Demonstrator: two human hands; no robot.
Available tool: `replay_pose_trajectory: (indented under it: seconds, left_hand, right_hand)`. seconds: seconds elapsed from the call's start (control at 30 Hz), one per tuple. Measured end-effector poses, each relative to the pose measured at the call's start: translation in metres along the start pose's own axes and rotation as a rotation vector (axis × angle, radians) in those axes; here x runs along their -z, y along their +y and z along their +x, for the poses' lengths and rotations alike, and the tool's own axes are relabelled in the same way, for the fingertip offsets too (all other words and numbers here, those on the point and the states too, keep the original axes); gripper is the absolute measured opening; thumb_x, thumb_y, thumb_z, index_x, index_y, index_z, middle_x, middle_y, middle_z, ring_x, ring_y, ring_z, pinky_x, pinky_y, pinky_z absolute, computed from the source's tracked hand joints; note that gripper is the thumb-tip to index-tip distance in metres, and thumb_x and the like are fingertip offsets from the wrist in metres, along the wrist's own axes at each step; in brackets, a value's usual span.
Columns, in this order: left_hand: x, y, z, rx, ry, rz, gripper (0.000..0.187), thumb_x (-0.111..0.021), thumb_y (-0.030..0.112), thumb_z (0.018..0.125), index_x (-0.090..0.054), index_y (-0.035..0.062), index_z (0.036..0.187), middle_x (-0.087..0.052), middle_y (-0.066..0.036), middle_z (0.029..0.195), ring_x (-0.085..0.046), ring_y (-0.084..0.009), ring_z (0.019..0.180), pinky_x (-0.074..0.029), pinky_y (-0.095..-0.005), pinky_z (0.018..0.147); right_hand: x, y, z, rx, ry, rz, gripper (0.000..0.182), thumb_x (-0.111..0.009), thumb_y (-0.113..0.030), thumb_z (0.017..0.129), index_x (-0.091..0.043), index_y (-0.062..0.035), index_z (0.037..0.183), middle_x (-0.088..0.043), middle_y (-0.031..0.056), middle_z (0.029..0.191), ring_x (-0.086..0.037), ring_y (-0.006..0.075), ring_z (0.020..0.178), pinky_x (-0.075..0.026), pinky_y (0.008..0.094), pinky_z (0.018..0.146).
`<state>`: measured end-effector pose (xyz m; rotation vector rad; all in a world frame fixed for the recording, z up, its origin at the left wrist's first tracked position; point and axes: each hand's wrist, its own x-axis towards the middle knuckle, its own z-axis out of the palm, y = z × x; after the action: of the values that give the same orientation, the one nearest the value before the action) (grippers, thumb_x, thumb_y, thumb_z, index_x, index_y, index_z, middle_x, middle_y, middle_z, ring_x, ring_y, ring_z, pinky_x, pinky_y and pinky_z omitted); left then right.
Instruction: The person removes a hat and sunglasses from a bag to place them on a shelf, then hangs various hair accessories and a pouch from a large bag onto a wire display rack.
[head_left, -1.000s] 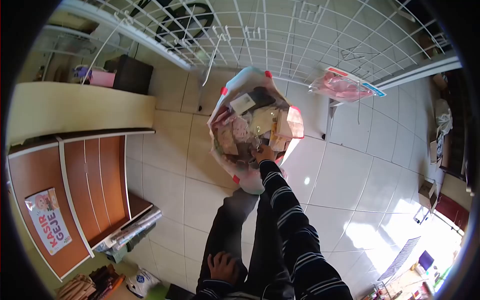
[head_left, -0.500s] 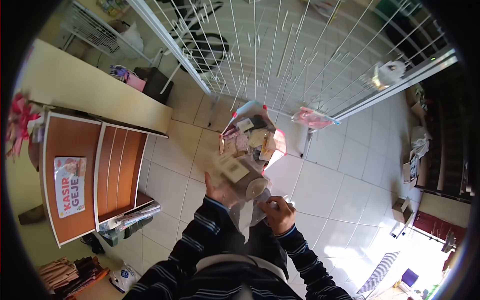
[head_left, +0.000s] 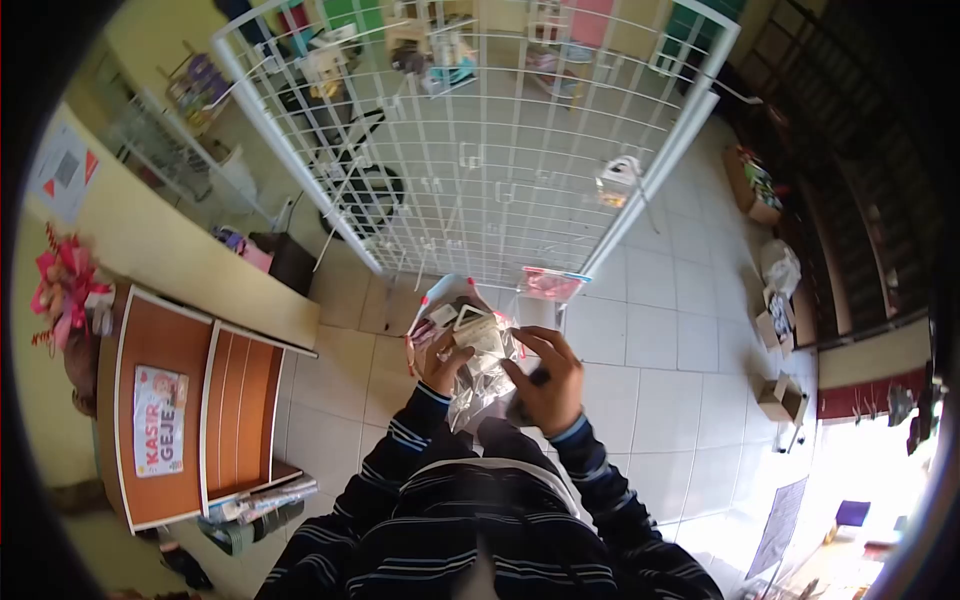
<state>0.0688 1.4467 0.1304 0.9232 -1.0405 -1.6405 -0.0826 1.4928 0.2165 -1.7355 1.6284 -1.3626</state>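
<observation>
A clear plastic packet [head_left: 483,340] with a pale card or label inside is in front of me, its crinkled lower end hanging toward my legs. My left hand [head_left: 440,365] grips its left edge, thumb on top. At the packet's right side is my right hand [head_left: 552,385], fingers curved and apart, with the fingertips close to the plastic. Behind the packet stands an open bag [head_left: 436,297] with a pale blue and red rim, filled with several small packaged items. The packet and my hands hide much of the bag.
A white wire grid rack [head_left: 470,160] stands ahead, with a pink package [head_left: 552,284] at its lower right and a small bag [head_left: 618,183] hanging on it. To my left is a brown counter [head_left: 240,400] with a sign [head_left: 160,420]. Cardboard boxes [head_left: 780,400] sit right on the tiled floor.
The packet has been raised and turned over the bag. My left hand now grips its edge, and my right hand has moved up with its fingers spreading. My view has tilted upward.
</observation>
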Motion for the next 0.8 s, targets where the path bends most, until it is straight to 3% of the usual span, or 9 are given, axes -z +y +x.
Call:
replay_pose_trajectory:
  seconds: [0.07, 0.13, 0.2, 0.27, 0.43, 0.53, 0.7, 0.73, 0.8]
  left_hand:
    - [-0.027, -0.008, -0.002, -0.238, 0.019, 0.174, 0.037, -0.046, 0.01, 0.076, -0.042, -0.0007, 0.111, -0.049, -0.01, 0.104, -0.044, -0.0158, 0.097, -0.033, -0.0265, 0.083]
    - [-0.047, -0.02, -0.002, -0.272, 0.005, -0.018, 0.045, -0.041, 0.009, 0.078, -0.03, 0.0003, 0.12, -0.038, -0.012, 0.118, -0.038, -0.0191, 0.106, -0.03, -0.0286, 0.088]
    - [-0.061, -0.013, -0.006, -0.278, -0.032, 0.081, 0.047, -0.041, 0.009, 0.077, -0.027, 0.0007, 0.121, -0.035, -0.013, 0.12, -0.035, -0.0202, 0.109, -0.027, -0.029, 0.09]
    - [-0.067, 0.0, -0.011, -0.305, -0.167, 0.286, 0.057, -0.043, 0.012, 0.077, -0.016, 0.0012, 0.126, -0.024, -0.015, 0.127, -0.022, -0.0224, 0.119, -0.02, -0.0301, 0.095]
    - [-0.078, -0.012, -0.019, -0.304, -0.27, 0.299, 0.064, -0.046, 0.013, 0.075, -0.009, 0.0001, 0.126, -0.008, -0.016, 0.133, -0.009, -0.0232, 0.123, -0.015, -0.0313, 0.098]
    - [-0.078, -0.015, -0.024, -0.365, -0.365, 0.193, 0.069, -0.049, 0.013, 0.07, -0.01, -0.0001, 0.126, -0.01, -0.015, 0.132, -0.011, -0.0242, 0.122, -0.016, -0.0318, 0.098]
    - [-0.067, -0.075, -0.011, 0.022, -0.458, -0.106, 0.064, -0.046, 0.019, 0.068, -0.018, -0.0019, 0.122, -0.017, -0.016, 0.129, -0.016, -0.0261, 0.121, -0.018, -0.036, 0.097]
    - [-0.065, -0.092, 0.002, 0.043, -0.455, -0.068, 0.057, -0.046, 0.021, 0.071, -0.025, -0.0016, 0.12, -0.021, -0.017, 0.127, -0.019, -0.0281, 0.12, -0.019, -0.0376, 0.096]
    - [-0.057, -0.132, 0.044, -0.258, -0.325, 0.581, 0.052, -0.048, 0.022, 0.072, -0.031, 0.0024, 0.118, -0.026, -0.016, 0.125, -0.023, -0.0306, 0.117, -0.02, -0.0399, 0.094]
  right_hand:
    - [-0.013, -0.001, 0.001, -0.013, 0.014, 0.084, 0.038, -0.067, -0.019, 0.059, -0.056, -0.0007, 0.09, -0.054, 0.0151, 0.089, -0.054, 0.0285, 0.077, -0.044, 0.0314, 0.066]
    - [-0.026, 0.002, -0.007, -0.051, 0.104, 0.126, 0.043, -0.068, -0.022, 0.059, -0.055, 0.0003, 0.093, -0.055, 0.0157, 0.088, -0.055, 0.0275, 0.076, -0.044, 0.0312, 0.064]
    - [-0.026, 0.007, -0.014, -0.035, 0.162, 0.11, 0.044, -0.068, -0.022, 0.058, -0.054, 0.0004, 0.094, -0.055, 0.0157, 0.089, -0.056, 0.0265, 0.073, -0.044, 0.0301, 0.061]
    - [-0.015, 0.001, -0.02, -0.35, 0.115, 0.221, 0.044, -0.067, -0.021, 0.058, -0.054, 0.0005, 0.095, -0.058, 0.014, 0.081, -0.057, 0.0197, 0.059, -0.043, 0.0252, 0.051]
    - [-0.013, 0.01, -0.036, -0.537, 0.146, 0.327, 0.043, -0.066, -0.02, 0.06, -0.054, 0.0008, 0.095, -0.056, 0.0091, 0.063, -0.047, 0.0072, 0.044, -0.037, 0.0191, 0.041]
    - [-0.016, 0.027, -0.05, -0.548, 0.285, 0.34, 0.034, -0.064, -0.016, 0.063, -0.057, 0.0, 0.092, -0.055, 0.0068, 0.057, -0.042, 0.0042, 0.04, -0.032, 0.0185, 0.037]
    - [-0.021, 0.101, -0.061, -0.519, 0.413, -0.029, 0.015, -0.061, -0.006, 0.064, -0.062, -0.0043, 0.079, -0.046, 0.0026, 0.045, -0.032, 0.0035, 0.037, -0.024, 0.0212, 0.035]
    - [-0.023, 0.129, -0.063, -0.553, 0.426, -0.065, 0.013, -0.061, -0.006, 0.064, -0.061, -0.0042, 0.077, -0.042, 0.0016, 0.043, -0.031, 0.0036, 0.037, -0.023, 0.0213, 0.035]
    - [-0.029, 0.187, -0.07, -0.584, 0.44, -0.153, 0.009, -0.061, -0.006, 0.064, -0.061, -0.0045, 0.073, -0.036, -0.0004, 0.04, -0.029, 0.0036, 0.037, -0.022, 0.0213, 0.035]
